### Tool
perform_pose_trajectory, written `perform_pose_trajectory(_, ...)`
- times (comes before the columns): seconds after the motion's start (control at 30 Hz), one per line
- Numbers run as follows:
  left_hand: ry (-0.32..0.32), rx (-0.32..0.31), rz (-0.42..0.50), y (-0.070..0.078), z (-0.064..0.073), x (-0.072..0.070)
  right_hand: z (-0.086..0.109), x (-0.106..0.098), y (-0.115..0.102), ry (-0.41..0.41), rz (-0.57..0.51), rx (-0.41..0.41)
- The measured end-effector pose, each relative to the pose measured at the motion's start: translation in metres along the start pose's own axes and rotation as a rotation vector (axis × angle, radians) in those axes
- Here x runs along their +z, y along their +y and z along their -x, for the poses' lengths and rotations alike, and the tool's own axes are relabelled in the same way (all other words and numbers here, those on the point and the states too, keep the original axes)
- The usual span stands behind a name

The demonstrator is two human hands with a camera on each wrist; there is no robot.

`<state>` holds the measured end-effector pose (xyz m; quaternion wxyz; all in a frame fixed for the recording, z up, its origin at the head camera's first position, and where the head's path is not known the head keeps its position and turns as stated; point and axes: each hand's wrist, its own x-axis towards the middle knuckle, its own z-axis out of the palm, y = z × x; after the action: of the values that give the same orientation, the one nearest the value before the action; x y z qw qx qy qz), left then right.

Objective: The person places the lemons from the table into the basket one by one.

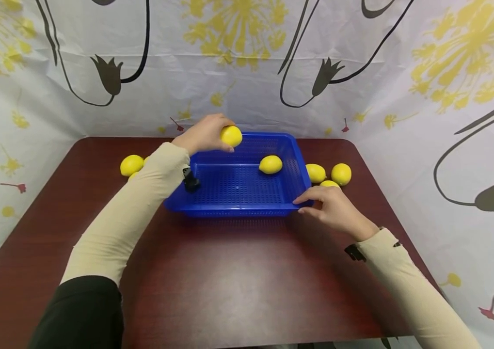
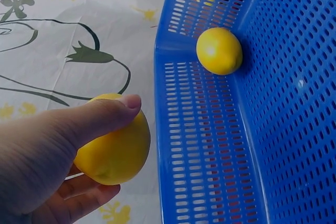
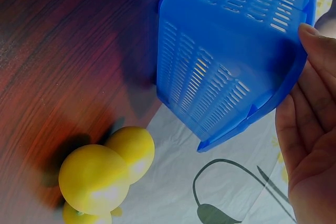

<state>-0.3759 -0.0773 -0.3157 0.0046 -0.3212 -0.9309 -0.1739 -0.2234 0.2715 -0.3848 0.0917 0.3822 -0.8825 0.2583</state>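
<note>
My left hand (image 1: 205,134) grips a yellow lemon (image 1: 231,136) above the back left part of a blue plastic basket (image 1: 238,207). In the left wrist view, the thumb lies across this lemon (image 2: 118,148) and the fingers curl beneath it, beside the basket's rim. A second lemon (image 1: 270,165) sits inside the basket, toward its right side. At the front right corner, my right hand (image 1: 331,208) pinches the basket's rim. The right wrist view shows the thumb on one side of the rim and fingers against the other.
Right of the basket, several lemons (image 1: 341,174) lie on the dark red-brown table (image 1: 229,276). More lemons (image 1: 131,165) are at its left, partly hidden by my left sleeve. A white patterned cloth (image 1: 238,87) hangs behind and along both sides.
</note>
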Motion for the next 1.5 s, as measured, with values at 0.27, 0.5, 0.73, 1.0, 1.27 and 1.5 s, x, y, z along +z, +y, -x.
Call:
perform_pose_trajectory(0.27,0.003,0.021,0.002,0.009,-0.014,0.002,0.001,0.0,0.001,0.001,-0.005,0.005)
perform_pose_trajectory(0.5,-0.027,0.034,-0.013,0.018,-0.025,0.008,0.003,0.0,0.003,0.004,-0.005,0.005)
perform_pose_trajectory(0.73,-0.045,0.03,-0.009,0.026,-0.033,0.014,0.003,0.0,0.004,0.009,-0.008,0.003)
perform_pose_trajectory(1.0,-0.052,0.023,0.005,0.028,-0.041,0.019,0.001,0.001,0.005,0.022,0.005,-0.023)
perform_pose_trajectory(1.27,-0.073,0.013,0.008,0.027,-0.049,0.025,0.001,0.002,0.005,0.012,0.007,-0.023)
perform_pose_trajectory(1.5,-0.078,-0.006,0.021,0.024,-0.055,0.033,-0.001,0.001,0.005,0.006,0.006,-0.02)
